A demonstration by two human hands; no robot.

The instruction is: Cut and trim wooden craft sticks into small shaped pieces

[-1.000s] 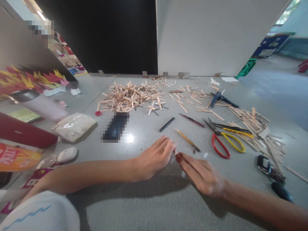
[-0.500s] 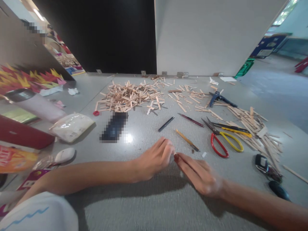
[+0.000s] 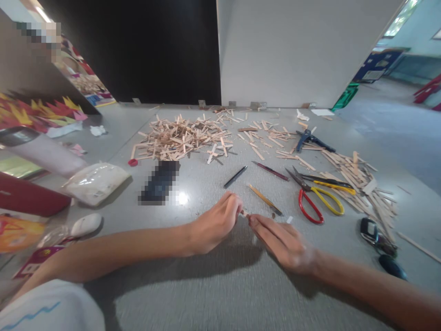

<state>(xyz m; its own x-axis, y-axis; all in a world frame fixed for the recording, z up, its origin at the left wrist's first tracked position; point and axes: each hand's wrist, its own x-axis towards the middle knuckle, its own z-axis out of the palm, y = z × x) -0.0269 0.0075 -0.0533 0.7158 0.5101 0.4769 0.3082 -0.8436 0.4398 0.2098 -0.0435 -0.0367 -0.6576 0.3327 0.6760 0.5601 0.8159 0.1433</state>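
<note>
My left hand [image 3: 217, 225] is closed in a pinch at the middle of the table. It grips one end of a small pale stick [image 3: 244, 213], which shows only as a short bit between the two hands. The fingertips of my right hand [image 3: 279, 241] are pressed together at the stick's other end, with the fingers stretched along each other. Just beyond the hands lie a yellow-brown craft knife or pen [image 3: 265, 200], a dark pen [image 3: 235, 177] and a dark red pen [image 3: 270, 170]. Scissors-like snips with red and yellow handles [image 3: 312, 197] rest to the right.
A heap of wooden sticks [image 3: 182, 138] spreads at the back, with more sticks [image 3: 365, 181] at right near a blue-handled cutter [image 3: 306, 139]. A blurred-out phone [image 3: 160, 181], a plastic packet [image 3: 98, 183], a white mouse [image 3: 86, 225] and a red bottle [image 3: 31, 195] lie at left.
My hands have drawn slightly apart, and the short pale stick between their fingertips now shows. The whole view has shifted a little, so things appear farther left.
</note>
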